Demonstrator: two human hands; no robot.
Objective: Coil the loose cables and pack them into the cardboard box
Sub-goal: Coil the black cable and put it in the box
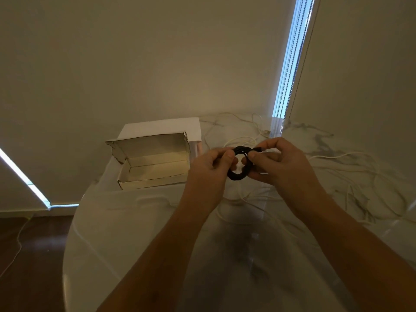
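- The cardboard box (155, 164) sits open on the marble table (135, 233), lid flap raised at the back, its inside bare as far as can be seen; its long axis runs left to right.
- The left hand (208, 174) pinches the left side of the black cable coil (236, 175), held in the air just right of the box.
- The right hand (281, 163) grips the coil's right side, fingertips pinching the free plug end at the top.
- Loose white cables (337, 167) sprawl over the table behind and to the right, uncoiled.
- The box lies to the coil's left, so the left hand is nearer for the drop.
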